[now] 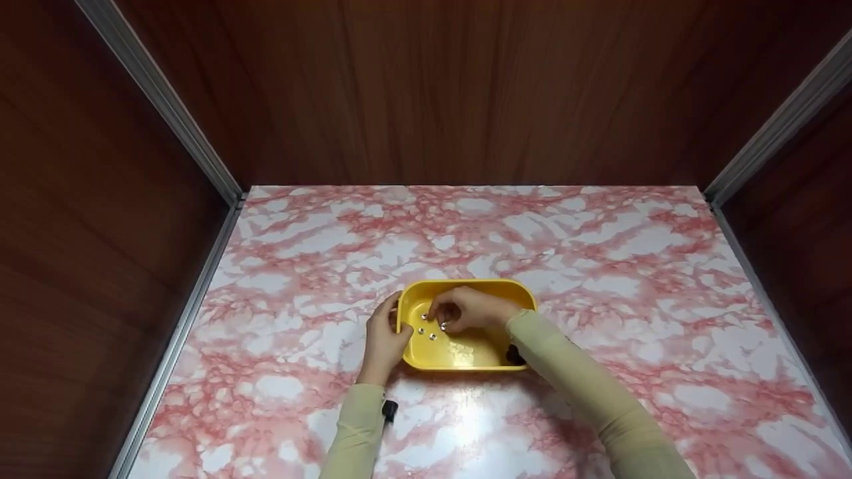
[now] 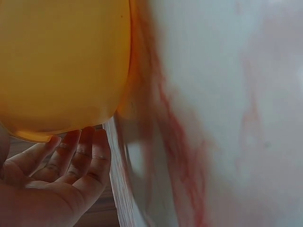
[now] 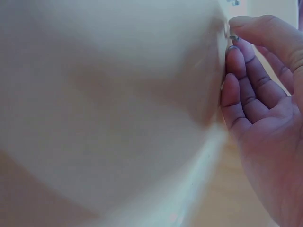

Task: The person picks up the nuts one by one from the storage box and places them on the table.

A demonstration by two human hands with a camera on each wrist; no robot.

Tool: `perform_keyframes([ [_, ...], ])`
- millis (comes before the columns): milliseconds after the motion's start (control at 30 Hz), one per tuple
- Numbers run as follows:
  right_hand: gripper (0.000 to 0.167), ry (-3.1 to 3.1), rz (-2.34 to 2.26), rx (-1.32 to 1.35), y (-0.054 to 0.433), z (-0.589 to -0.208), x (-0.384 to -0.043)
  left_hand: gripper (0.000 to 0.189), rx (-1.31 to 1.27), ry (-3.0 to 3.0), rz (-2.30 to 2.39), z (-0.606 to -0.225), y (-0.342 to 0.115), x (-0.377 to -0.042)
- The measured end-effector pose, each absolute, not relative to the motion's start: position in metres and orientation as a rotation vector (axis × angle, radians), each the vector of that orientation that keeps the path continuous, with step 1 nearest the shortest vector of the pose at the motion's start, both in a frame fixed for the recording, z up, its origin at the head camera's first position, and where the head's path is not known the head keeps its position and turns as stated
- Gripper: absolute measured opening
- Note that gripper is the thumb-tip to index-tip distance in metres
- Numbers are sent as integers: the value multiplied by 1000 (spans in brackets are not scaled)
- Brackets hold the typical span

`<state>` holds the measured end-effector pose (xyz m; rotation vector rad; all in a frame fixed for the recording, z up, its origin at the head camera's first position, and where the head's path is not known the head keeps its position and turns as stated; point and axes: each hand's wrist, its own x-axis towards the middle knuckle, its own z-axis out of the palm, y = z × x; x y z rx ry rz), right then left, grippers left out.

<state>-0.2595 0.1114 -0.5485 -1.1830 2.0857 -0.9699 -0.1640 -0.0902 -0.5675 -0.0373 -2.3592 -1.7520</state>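
A yellow plastic tub with rounded corners stands on the tabletop. My left hand grips its left end, thumb over the rim and fingers along the outer wall. In the left wrist view those fingers lie against the tub's underside edge. Reaching inside the tub, my right hand pinches a small shiny metal piece between thumb and fingertips, low over the floor. Several similar small shiny pieces lie loose on the tub's left floor, close to the right fingertips. Their exact kind is too small to make out.
The tabletop has a red and white marbled pattern. Dark wood panels stand behind it and on both sides, with metal strips along the edges. A dark wrist device sits at the left sleeve.
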Motion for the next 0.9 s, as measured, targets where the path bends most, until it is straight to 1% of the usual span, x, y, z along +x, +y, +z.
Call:
perform_keyframes([
  [433, 30, 2062, -1040, -1116, 116, -546, -260, 63, -30, -2364, -1748, -568, -90, -165],
  [667, 31, 2074, -1042, -1134, 118, -545, -260, 63, -34, -2371, -1726, -567, -91, -165],
  [900, 32, 2036, -1077, -1088, 118, -537, -257, 63, -35, -2365, -1737, -568, -91, -165],
])
